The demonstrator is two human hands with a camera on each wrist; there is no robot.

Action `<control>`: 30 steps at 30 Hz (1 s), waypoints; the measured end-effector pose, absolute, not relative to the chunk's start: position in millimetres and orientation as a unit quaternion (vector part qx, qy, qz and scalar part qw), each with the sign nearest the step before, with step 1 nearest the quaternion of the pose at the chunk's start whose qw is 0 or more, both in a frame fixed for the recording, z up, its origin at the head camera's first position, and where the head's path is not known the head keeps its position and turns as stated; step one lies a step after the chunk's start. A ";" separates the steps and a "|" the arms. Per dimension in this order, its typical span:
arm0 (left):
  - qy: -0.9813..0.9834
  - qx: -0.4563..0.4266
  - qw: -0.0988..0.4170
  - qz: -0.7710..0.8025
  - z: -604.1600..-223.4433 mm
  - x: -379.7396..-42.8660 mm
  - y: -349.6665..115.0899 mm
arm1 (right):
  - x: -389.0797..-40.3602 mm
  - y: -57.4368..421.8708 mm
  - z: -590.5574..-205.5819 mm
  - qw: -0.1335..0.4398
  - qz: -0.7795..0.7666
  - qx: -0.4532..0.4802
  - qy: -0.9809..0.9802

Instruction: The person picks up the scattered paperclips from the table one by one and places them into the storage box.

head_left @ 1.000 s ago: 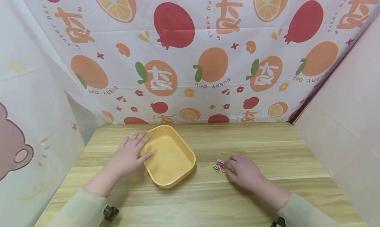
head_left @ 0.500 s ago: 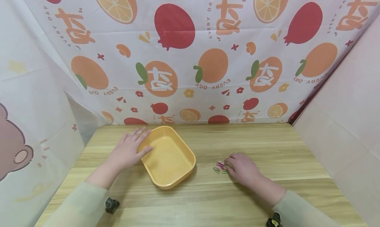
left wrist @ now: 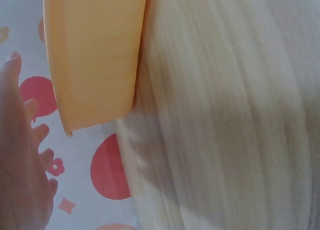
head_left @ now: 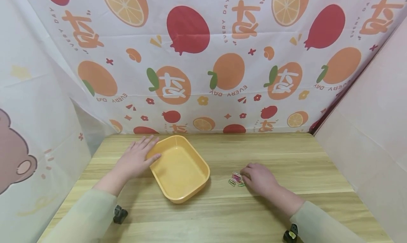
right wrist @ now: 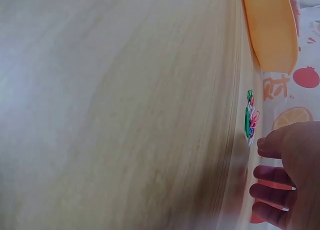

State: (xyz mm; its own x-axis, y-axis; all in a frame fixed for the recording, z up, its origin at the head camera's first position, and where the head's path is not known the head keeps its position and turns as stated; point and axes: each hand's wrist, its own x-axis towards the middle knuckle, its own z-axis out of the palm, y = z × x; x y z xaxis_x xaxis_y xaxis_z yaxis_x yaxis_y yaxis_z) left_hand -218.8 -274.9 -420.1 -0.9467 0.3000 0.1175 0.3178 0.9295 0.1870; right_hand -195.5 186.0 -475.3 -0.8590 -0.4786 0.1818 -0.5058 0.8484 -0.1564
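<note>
A yellow-orange plastic tray (head_left: 181,172) sits on the wooden table, left of centre, with nothing in it. My left hand (head_left: 135,160) lies at its left rim, fingers stretched out and thumb reaching over the edge. The left wrist view shows those fingers beside the tray's outer wall (left wrist: 95,65). A small pile of coloured paper clips (head_left: 236,177), pink, green and white, lies to the right of the tray. Right at the pile is my right hand (head_left: 260,179), its thumb and forefinger close to the clips (right wrist: 251,120); the other fingers bend loosely, with no clip showing between them.
The wooden table (head_left: 222,214) ends at the back against a fruit-printed cloth (head_left: 203,59). Pale cloth walls (head_left: 375,130) close off both sides. Dark devices (head_left: 119,214) are worn at the wrists.
My left hand has drawn slightly left, its fingers now less far over the tray. My right hand has shifted slightly back from the paper clips and its fingers have drawn closer together.
</note>
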 end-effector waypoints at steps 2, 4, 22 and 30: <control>-0.982 -0.155 0.041 -0.104 -421.1 -220.2 -275.3 | -195.8 185.5 -475.4 0.065 0.104 0.253 -0.960; -0.982 -0.153 0.039 -0.105 -422.1 -222.1 -275.5 | -196.4 185.0 -476.2 0.062 0.105 0.248 -0.961; -0.983 -0.156 0.017 -0.093 -433.0 -234.4 -272.4 | -201.7 182.7 -482.5 0.047 0.120 0.242 -0.962; -0.983 -0.155 0.012 -0.095 -434.5 -236.8 -271.0 | -202.6 182.3 -482.3 0.043 0.121 0.236 -0.963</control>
State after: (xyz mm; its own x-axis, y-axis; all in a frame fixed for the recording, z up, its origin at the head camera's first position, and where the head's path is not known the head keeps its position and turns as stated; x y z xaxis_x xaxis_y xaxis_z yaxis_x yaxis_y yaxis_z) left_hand -236.8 -271.0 -434.5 -0.9517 0.3025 0.0529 0.3070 0.9340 0.1829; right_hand -202.6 182.3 -482.3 -0.8851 -0.4441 0.1393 -0.4648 0.8593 -0.2137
